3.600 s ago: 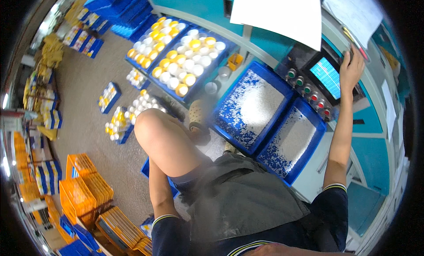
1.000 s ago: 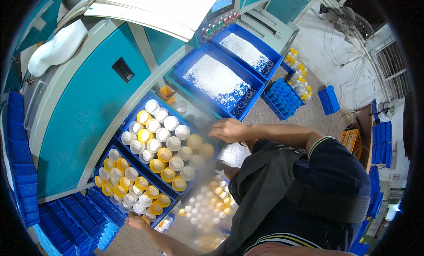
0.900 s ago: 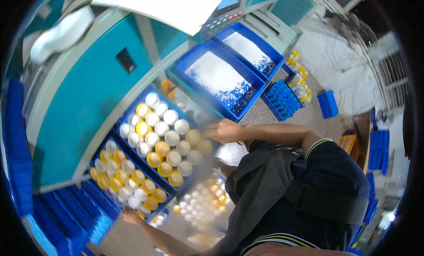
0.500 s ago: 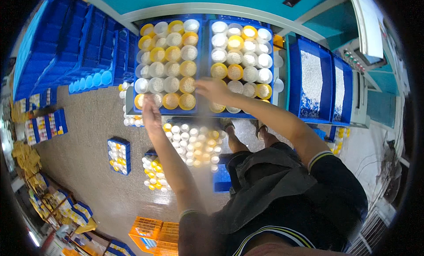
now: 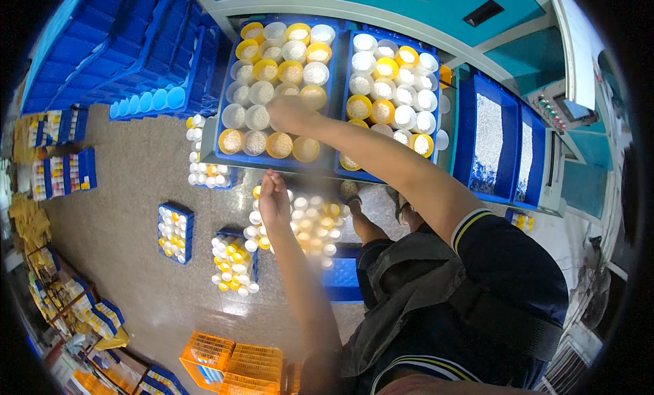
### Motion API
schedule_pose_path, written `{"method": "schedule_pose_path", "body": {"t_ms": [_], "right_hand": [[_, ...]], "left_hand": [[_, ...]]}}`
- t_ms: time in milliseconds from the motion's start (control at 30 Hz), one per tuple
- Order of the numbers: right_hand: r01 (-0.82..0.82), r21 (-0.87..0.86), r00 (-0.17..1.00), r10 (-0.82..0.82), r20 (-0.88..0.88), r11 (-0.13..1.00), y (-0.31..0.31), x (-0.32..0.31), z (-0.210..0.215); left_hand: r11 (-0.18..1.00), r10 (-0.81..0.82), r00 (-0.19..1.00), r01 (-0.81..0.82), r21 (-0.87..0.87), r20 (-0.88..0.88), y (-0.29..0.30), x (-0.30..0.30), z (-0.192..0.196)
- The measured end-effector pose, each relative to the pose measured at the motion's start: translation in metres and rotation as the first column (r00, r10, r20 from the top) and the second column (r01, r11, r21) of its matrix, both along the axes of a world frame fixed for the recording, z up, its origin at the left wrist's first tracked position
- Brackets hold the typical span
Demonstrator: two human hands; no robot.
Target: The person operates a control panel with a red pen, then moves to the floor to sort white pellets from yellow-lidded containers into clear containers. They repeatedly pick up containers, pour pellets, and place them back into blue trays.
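rising at the far left, a stack of blue trays [image 5: 129, 47] stands close to the bench [image 5: 208, 141], seemingly so that spares are within reach. right of it, the left cup tray [image 5: 335, 78] sits on the bench, its white and yellow cups [image 5: 236, 115] upright in close rows, probably so the pale grains [image 5: 257, 117] inside do not spill. the left hand [image 5: 274, 201] hangs just off that tray's near edge, fingers drawn together; whether they pinch something small, i cannot tell. the right hand [image 5: 291, 115] reaches over the tray's right half, blurred, and its grip cannot be told either. farther right, the right cup tray [image 5: 348, 71] lies alongside, and beyond it two blue bins [image 5: 468, 122] hold loose white granules [image 5: 488, 126], perhaps placed there for easy scooping.
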State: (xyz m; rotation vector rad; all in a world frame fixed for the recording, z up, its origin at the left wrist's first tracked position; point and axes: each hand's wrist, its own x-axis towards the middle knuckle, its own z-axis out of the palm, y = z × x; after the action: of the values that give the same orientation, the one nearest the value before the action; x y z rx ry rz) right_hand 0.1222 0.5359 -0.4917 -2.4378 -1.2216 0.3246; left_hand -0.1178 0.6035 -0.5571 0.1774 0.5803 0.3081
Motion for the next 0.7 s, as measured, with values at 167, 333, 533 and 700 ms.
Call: {"method": "schedule_pose_path", "body": {"t_ms": [167, 333, 533, 700], "right_hand": [[0.055, -0.018, 0.998, -0.055, -0.027, 0.998, -0.003, -0.025, -0.036], [0.149, -0.019, 0.988, -0.149, 0.031, 0.989, 0.037, -0.018, -0.088], [0.198, 0.036, 0.980, -0.199, 0.031, 0.980, 0.028, -0.016, -0.079], [0.194, 0.080, 0.981, -0.194, 0.000, 0.978, 0.016, -0.014, -0.066]], "left_hand": [[0.997, -0.044, 0.993, 0.038, -0.062, -0.110, 0.006, 0.012, 0.008], [0.977, -0.210, 0.976, 0.208, -0.041, -0.055, 0.021, 0.037, 0.015], [0.968, -0.233, 0.971, 0.228, -0.103, -0.041, 0.028, 0.065, -0.002], [0.958, -0.281, 0.958, 0.276, -0.079, -0.055, 0.026, 0.089, -0.009]]}}
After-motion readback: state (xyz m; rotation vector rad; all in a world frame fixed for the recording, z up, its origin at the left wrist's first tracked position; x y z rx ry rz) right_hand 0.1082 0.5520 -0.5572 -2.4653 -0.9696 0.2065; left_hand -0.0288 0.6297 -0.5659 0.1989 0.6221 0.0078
